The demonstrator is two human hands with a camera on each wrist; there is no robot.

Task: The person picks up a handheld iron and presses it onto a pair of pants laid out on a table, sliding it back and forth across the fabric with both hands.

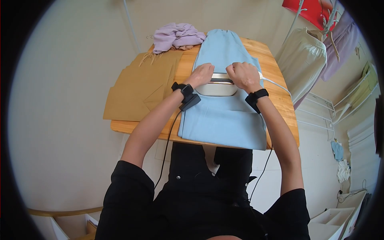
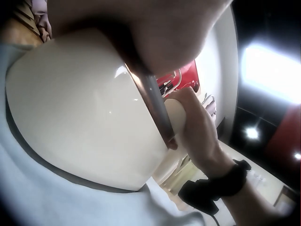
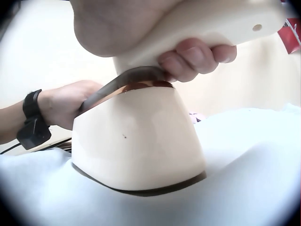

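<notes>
Pressing, midway by our reckoning: we hold the cream iron at frame centre on the blue garment — left hand and right hand both clenched on it — lower stretch unpressed.

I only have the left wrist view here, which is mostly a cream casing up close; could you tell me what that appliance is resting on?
Observer: The cream appliance sits on a light blue garment spread over a wooden table.
Operator: Thanks. Is the right hand on it too?
Observer: Yes, the right hand curls its fingers round the white handle, while the left hand grips the other end.
Operator: Anything else on the table?
Observer: A crumpled lilac cloth lies at the far edge, and a tan garment lies flat left of the blue one.
</notes>
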